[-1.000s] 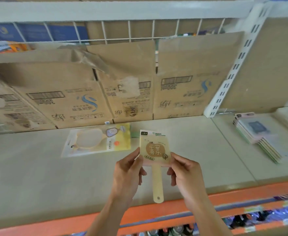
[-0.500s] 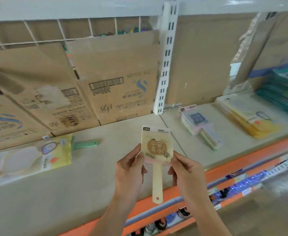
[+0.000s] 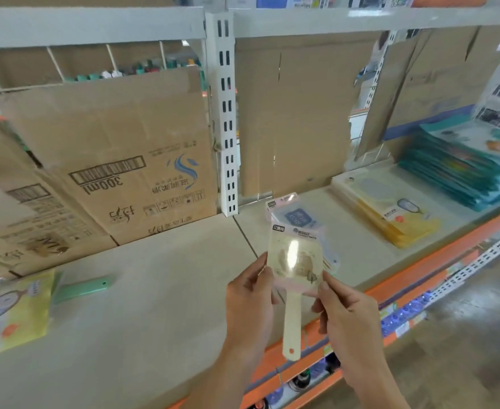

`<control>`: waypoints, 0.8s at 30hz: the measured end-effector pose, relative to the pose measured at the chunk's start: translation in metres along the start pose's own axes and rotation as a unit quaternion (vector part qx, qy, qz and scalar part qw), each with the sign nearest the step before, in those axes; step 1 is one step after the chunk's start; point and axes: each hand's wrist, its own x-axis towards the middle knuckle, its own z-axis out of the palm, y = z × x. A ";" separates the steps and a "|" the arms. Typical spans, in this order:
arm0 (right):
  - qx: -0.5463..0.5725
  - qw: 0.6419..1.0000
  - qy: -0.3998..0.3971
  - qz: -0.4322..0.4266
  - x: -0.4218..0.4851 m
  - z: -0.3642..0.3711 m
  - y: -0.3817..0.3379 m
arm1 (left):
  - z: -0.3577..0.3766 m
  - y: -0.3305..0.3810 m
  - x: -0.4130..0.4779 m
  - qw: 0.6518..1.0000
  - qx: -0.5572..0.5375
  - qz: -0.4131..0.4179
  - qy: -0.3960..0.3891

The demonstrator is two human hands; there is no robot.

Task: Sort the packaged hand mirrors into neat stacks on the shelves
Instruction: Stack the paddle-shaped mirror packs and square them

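Glossy plastic mirror pack (image 3: 296, 258), matt cardboard backing (image 3: 119, 137), painted metal upright (image 3: 226, 113).

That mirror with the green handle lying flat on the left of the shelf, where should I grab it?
Take the green handle, coming from the right and above. It sticks out bare past the yellow pack, pointing right, and lies flat on the shelf, so a pinch across its narrow sides likely holds better than the wide, slick pack.

Both the left hand (image 3: 249, 304) and the right hand (image 3: 346, 321) are bare. The left forearm (image 3: 213, 379) and right forearm (image 3: 374, 388) are uncovered down to the frame edge at 6 o'clock. The fingers (image 3: 254, 273) are slender, and the right thumbnail (image 3: 324, 286) is cut short.
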 end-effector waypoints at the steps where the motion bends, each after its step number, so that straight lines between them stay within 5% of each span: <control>1: -0.004 1.000 0.003 -0.006 0.007 -0.003 0.000 | 0.006 -0.002 0.005 1.000 0.000 0.000 0.002; 15: -0.162 0.982 -0.045 -0.088 0.120 -0.029 -0.035 | 0.076 -0.005 0.068 0.999 0.016 0.041 0.010; 24: -0.184 0.977 -0.051 -0.092 0.153 -0.036 -0.033 | 0.087 -0.006 0.087 0.984 0.122 0.115 -0.053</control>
